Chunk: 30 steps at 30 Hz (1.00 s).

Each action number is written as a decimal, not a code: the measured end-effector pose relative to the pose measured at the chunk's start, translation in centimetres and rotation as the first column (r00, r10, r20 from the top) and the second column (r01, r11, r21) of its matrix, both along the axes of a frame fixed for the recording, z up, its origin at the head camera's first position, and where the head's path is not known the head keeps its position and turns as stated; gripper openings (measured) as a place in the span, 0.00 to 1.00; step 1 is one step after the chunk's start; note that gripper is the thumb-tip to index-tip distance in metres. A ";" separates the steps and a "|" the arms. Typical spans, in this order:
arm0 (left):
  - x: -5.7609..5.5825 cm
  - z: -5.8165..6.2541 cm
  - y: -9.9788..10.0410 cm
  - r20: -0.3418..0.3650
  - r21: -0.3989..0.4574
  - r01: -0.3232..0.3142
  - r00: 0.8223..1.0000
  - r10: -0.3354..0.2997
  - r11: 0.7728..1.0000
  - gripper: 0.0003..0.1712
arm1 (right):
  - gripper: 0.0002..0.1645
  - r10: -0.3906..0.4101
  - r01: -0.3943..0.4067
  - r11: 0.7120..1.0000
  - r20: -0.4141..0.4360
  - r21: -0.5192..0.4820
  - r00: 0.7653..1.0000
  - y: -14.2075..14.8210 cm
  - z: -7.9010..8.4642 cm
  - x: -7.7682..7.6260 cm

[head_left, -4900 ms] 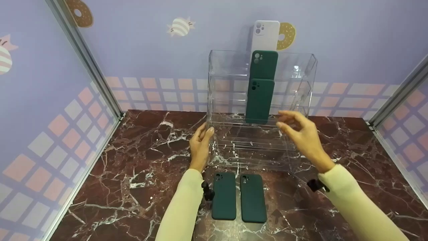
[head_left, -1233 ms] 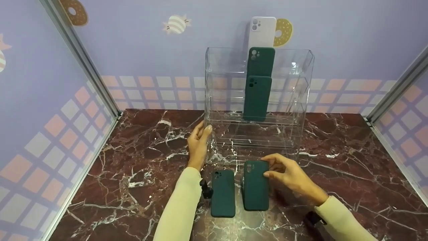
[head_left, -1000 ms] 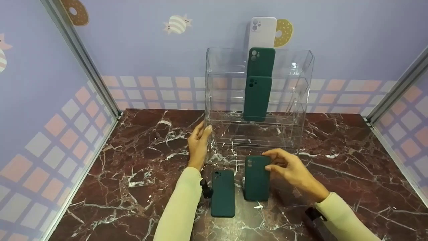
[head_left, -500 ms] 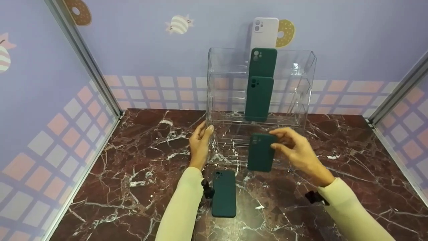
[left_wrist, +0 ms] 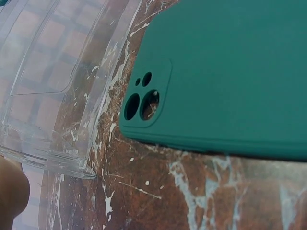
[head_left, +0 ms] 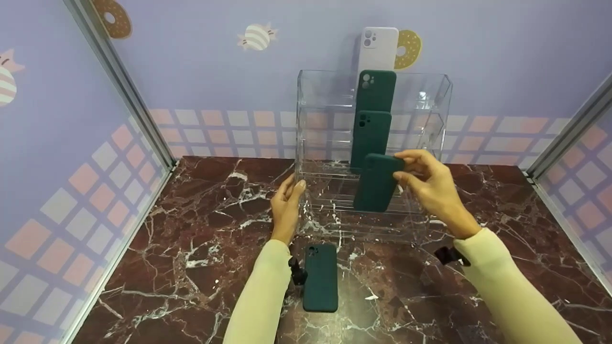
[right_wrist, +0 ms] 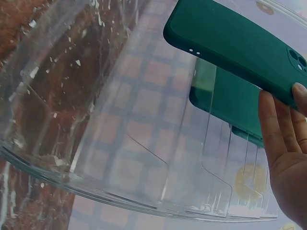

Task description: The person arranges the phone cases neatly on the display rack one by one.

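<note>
My right hand pinches a dark green phone case by its upper right side, thumb in front and fingers behind. The case is raised before the lower tiers of a clear acrylic display rack. My left hand holds the rack's left side; in the left wrist view only part of a digit shows against the plastic. Another green phone case lies flat on the table beside the left wrist. In the rack stand two green cases, a front one and a rear one, below a white case.
The rack stands on a dark red marbled table near the patterned back wall. Metal frame posts rise at the corners. A small black camera sits on the left wrist, close to the lying case.
The right hand took the right-hand green case off the table and carried it up and back to the rack's front. The left hand stays at the rack's side.
</note>
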<state>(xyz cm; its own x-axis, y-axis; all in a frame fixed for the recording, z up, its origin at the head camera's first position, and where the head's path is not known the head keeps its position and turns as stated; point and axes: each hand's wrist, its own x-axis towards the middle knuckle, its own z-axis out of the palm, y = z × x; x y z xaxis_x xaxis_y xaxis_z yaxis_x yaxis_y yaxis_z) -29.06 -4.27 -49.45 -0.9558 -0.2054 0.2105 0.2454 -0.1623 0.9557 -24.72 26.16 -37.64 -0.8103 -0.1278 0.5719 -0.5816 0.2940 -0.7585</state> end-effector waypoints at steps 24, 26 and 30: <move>-0.3 -0.2 0.1 0.016 0.017 -0.022 1.000 0.022 1.000 0.28 | 0.23 -0.008 0.008 1.000 0.007 0.011 1.000 -0.8 1.0 -3.9; -0.3 -0.2 0.0 0.013 0.013 -0.016 1.000 0.015 1.000 0.28 | 0.23 -0.017 0.016 1.000 0.012 0.025 1.000 -0.9 0.9 -4.1; -0.2 -0.2 -0.1 0.003 0.012 -0.009 1.000 0.009 1.000 0.27 | 0.22 -0.022 0.021 0.999 0.026 0.038 0.999 -1.1 0.5 -4.3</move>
<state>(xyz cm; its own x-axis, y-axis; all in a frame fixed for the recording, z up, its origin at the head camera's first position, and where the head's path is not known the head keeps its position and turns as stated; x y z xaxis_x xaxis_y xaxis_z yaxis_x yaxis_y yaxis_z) -29.29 -4.33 -49.60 -0.9544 -0.2165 0.2056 0.2445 -0.1715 0.9544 -28.99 25.06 -37.16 -0.8276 -0.1316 0.5456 -0.5552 0.3347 -0.7614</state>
